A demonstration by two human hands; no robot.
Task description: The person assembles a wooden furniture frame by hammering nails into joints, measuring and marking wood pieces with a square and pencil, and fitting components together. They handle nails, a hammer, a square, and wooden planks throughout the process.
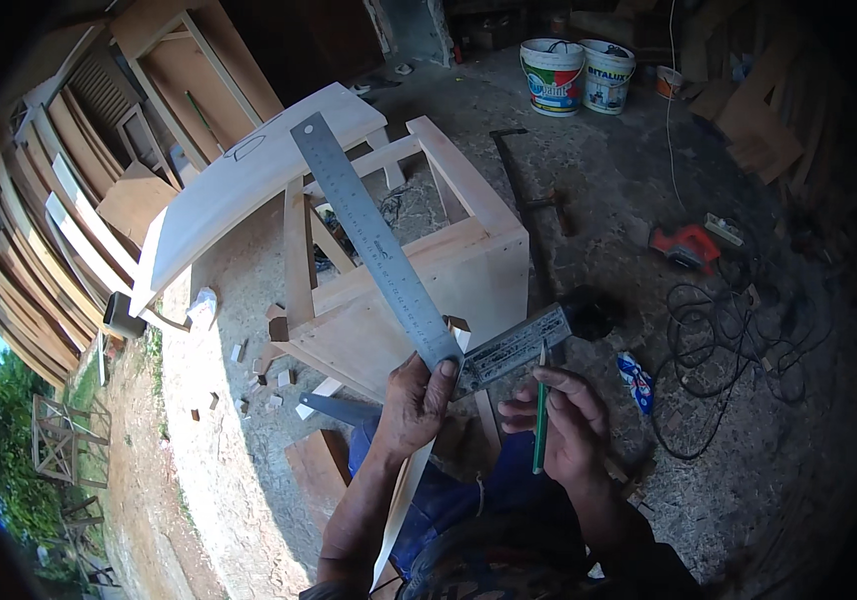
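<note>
The left hand [414,408] grips a metal square [381,252] at its corner, blade [354,205] aimed at 11 o'clock, stock [521,347] at 2 o'clock. The right hand [571,428] holds a green pencil [541,425], pointing toward 12 o'clock. A wooden frame [484,205] stands just beyond the hands. On the floor [614,185]: two buckets [554,85] at 1 o'clock, a red power tool [684,245] and coiled cable [707,308] near 3 o'clock.

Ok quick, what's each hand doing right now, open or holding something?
Left hand: closed, holding the metal square near its corner.
Right hand: fingers partly curled, holding a green pencil.
</note>
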